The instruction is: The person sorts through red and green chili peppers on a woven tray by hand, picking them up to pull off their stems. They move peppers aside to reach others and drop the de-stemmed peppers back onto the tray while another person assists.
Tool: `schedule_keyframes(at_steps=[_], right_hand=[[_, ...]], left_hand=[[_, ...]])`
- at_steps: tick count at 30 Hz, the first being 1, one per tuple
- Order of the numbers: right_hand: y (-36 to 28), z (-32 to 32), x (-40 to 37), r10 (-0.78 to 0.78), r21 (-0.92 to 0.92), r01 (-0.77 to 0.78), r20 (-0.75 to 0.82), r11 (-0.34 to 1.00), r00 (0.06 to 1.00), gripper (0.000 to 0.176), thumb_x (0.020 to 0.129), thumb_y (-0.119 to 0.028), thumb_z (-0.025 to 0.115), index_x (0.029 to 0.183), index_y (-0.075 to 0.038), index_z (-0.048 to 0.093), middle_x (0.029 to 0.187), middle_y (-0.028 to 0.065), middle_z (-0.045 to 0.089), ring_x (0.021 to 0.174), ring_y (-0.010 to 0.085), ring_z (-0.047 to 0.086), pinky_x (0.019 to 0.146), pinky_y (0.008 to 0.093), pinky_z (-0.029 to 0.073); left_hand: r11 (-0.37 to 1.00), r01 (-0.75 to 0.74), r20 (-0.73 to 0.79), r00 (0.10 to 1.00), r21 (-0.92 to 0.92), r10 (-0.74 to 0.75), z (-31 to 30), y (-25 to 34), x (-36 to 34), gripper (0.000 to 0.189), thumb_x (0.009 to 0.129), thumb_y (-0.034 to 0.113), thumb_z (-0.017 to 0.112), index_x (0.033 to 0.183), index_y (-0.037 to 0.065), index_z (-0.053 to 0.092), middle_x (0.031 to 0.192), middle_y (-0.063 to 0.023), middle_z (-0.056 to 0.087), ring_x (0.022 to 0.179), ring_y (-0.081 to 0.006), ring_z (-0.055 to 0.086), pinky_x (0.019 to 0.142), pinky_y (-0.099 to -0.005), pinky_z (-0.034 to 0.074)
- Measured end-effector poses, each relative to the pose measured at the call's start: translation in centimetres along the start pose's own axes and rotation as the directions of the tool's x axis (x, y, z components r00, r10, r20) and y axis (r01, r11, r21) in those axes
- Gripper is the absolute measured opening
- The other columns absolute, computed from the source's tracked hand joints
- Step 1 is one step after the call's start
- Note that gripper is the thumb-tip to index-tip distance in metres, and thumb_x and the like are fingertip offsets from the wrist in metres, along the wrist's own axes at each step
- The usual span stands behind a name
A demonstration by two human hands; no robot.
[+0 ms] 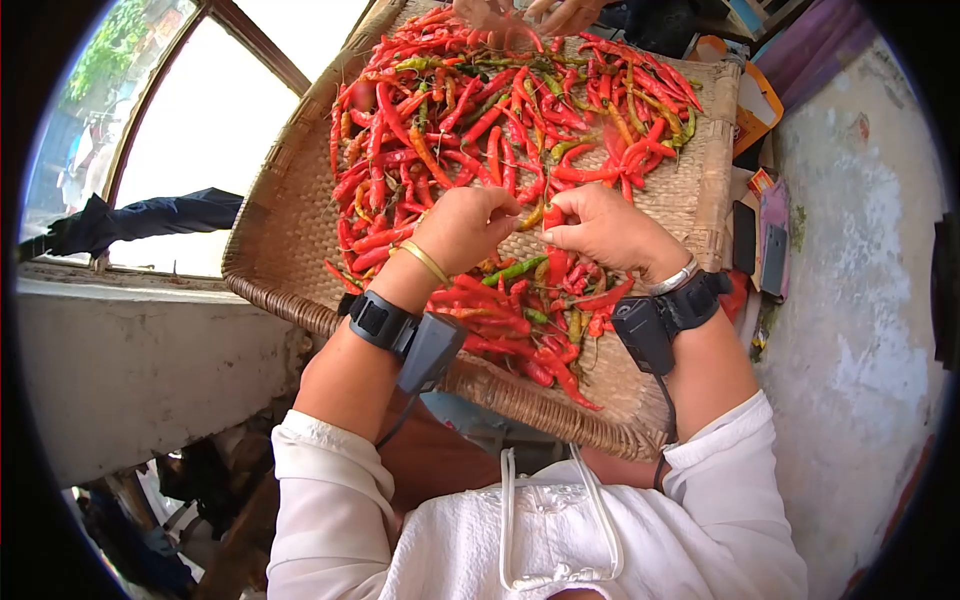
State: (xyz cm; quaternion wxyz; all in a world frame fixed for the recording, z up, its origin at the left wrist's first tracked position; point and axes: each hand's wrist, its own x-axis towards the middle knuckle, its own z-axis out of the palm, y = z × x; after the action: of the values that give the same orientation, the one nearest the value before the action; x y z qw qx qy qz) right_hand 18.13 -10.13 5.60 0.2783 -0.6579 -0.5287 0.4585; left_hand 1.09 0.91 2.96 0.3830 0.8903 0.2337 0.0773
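A wide woven basket tray holds a spread of chili peppers, mostly red with some green and yellowish ones. Over its middle, my right hand pinches a red chili near one end, between thumb and forefinger. My left hand is close beside it, with thumb and fingertips pressed together; whatever is between them is too small to name. Below my hands, a nearer heap of red chilies lies toward the tray's front edge. Both wrists carry a bangle and a strapped black device.
Another person's hands are over the tray's far edge. A dark folded umbrella lies along the window sill at left. To the right are an orange box, phones and a worn wall.
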Motion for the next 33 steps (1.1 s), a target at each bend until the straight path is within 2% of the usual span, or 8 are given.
schedule_keyframes(at_steps=[1,3,5,8,15,22,27,33], right_hand=[[-0.1,-0.5,0.1,0.011,0.04,-0.007,-0.083,0.999,0.996,0.019,0.076,-0.018,0.06,0.076,0.0,0.059,0.063,0.0064,0.057,0.058,0.0122,0.055,0.053,0.0289,0.043],[-0.3,-2.0,0.0,0.029,0.522,0.144,-0.309,0.84,0.951,0.018,0.084,-0.018,0.056,0.09,-0.001,0.058,0.07,0.002,0.058,0.062,0.0047,0.054,0.048,0.0167,0.04],[-0.6,-3.3,0.1,0.139,0.666,0.312,-0.533,0.677,0.835,0.023,0.085,-0.02,0.055,0.097,-0.001,0.056,0.075,0.0025,0.059,0.061,0.0058,0.055,0.048,0.0169,0.042],[0.0,-3.7,-0.4,0.196,0.678,0.27,-0.527,0.684,0.827,0.024,0.086,-0.02,0.055,0.1,-0.001,0.056,0.076,0.0023,0.059,0.059,0.0068,0.056,0.049,0.0171,0.042],[-1.0,-0.5,-0.7,0.054,0.396,0.033,-0.205,0.918,0.977,0.023,0.084,-0.015,0.056,0.099,0.002,0.058,0.074,0.0023,0.059,0.057,0.0066,0.055,0.049,0.0197,0.043],[0.4,0.8,0.8,-0.022,0.256,0.078,-0.215,0.963,0.976,0.02,0.081,-0.012,0.057,0.095,0.003,0.06,0.071,0.0036,0.06,0.057,0.0081,0.056,0.052,0.0229,0.046],[-0.4,1.0,0.7,0.017,0.154,0.005,-0.146,0.988,0.989,0.02,0.084,-0.01,0.054,0.099,0.002,0.058,0.076,0.0017,0.059,0.063,0.0064,0.055,0.058,0.0213,0.045],[0.4,1.5,1.2,-0.027,0.091,0.042,-0.163,0.995,0.986,0.02,0.083,-0.009,0.055,0.099,0.002,0.058,0.077,0.0024,0.059,0.064,0.0075,0.056,0.059,0.0221,0.046]], left_hand=[[1.0,0.001,0.002,1.0,0.001,-0.001,-0.1,-0.3,-0.1,0.014,0.078,0.009,0.06,0.09,0.001,0.06,0.074,-0.0099,0.061,0.068,-0.0191,0.06,0.063,-0.0314,0.048],[0.918,-0.037,0.252,0.965,0.395,-0.069,-0.1,-1.0,-0.2,0.02,0.071,0.016,0.062,0.088,0.005,0.063,0.081,-0.0133,0.062,0.075,-0.0272,0.06,0.067,-0.0364,0.048],[0.9,-0.085,0.366,0.927,0.427,-0.086,0.6,-1.5,-0.3,0.022,0.07,0.019,0.062,0.088,0.007,0.064,0.084,-0.0129,0.062,0.078,-0.0286,0.06,0.069,-0.0375,0.048],[0.844,-0.147,0.448,0.886,0.517,-0.12,1.5,-1.3,-0.9,0.024,0.068,0.021,0.064,0.089,0.009,0.065,0.086,-0.0131,0.062,0.083,-0.0289,0.06,0.071,-0.038,0.049],[0.792,-0.092,0.411,0.887,0.603,-0.21,1.8,-0.2,-0.8,0.026,0.07,0.026,0.067,0.09,0.01,0.066,0.09,-0.0109,0.063,0.086,-0.0268,0.062,0.073,-0.0375,0.05],[0.775,-0.118,0.461,0.854,0.621,-0.24,2.5,0.7,-0.2,0.024,0.07,0.025,0.066,0.088,0.009,0.066,0.091,-0.0117,0.063,0.087,-0.0263,0.062,0.073,-0.0374,0.05],[0.834,-0.17,0.345,0.938,0.526,-0.027,4.7,-2.2,-0.6,0.016,0.067,0.02,0.06,0.073,0.006,0.063,0.078,-0.0138,0.059,0.075,-0.0301,0.06,0.065,-0.04,0.049],[0.866,-0.034,0.354,0.92,0.498,-0.167,3.4,-0.3,-0.2,0.015,0.066,0.02,0.061,0.073,0.008,0.064,0.078,-0.0114,0.061,0.073,-0.0292,0.06,0.064,-0.0403,0.049]])
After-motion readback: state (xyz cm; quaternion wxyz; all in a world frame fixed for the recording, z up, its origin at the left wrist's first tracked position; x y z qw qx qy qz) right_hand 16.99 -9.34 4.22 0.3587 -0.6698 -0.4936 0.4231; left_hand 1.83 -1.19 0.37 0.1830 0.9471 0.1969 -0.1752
